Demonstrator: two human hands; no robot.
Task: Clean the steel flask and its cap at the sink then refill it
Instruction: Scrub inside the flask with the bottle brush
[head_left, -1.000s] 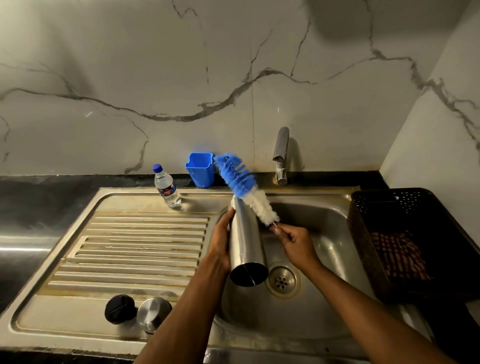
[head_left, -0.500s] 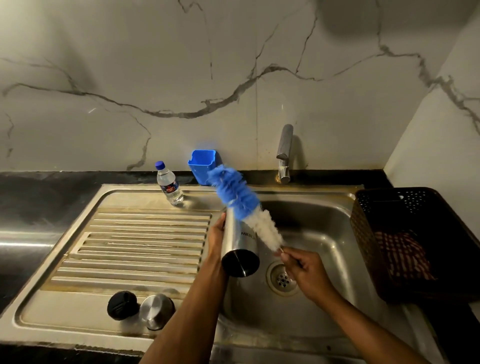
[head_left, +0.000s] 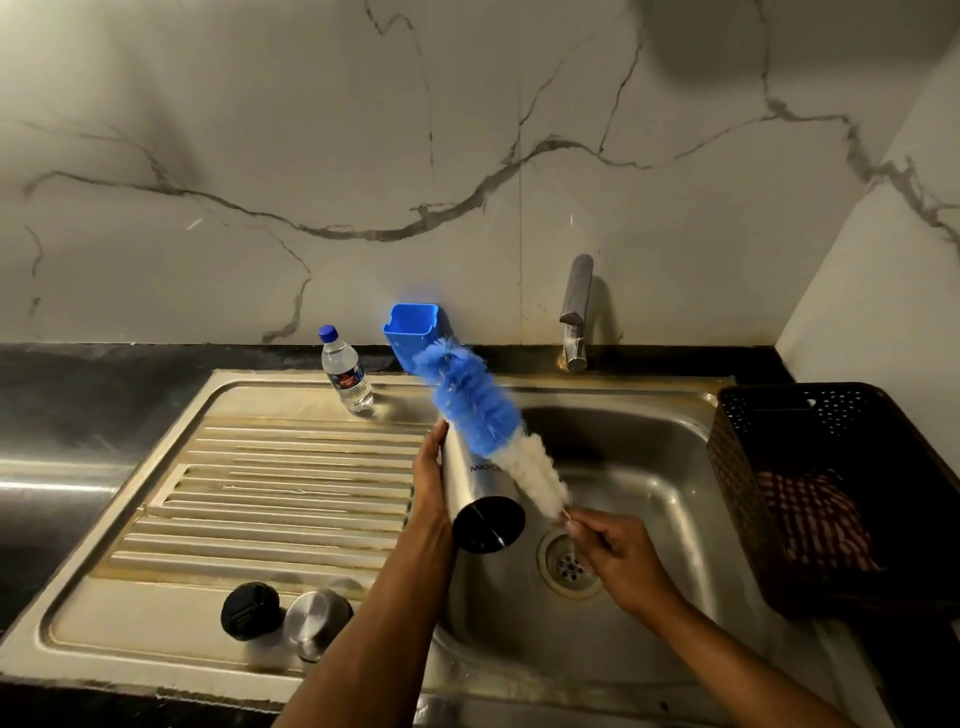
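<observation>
Both forearms are bare from the elbow down, no sleeves showing. The left hand (head_left: 430, 480) and right hand (head_left: 621, 564) wear no gloves, rings, watch or bracelet.

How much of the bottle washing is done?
Done: the black cap and steel cup are off, lying on the draining board. In hand: the left hand holds the flask over the sink; the right hand holds the brush outside it. Left: scrubbing inside, caps, rinsing, refilling; the tap looks dry.
</observation>
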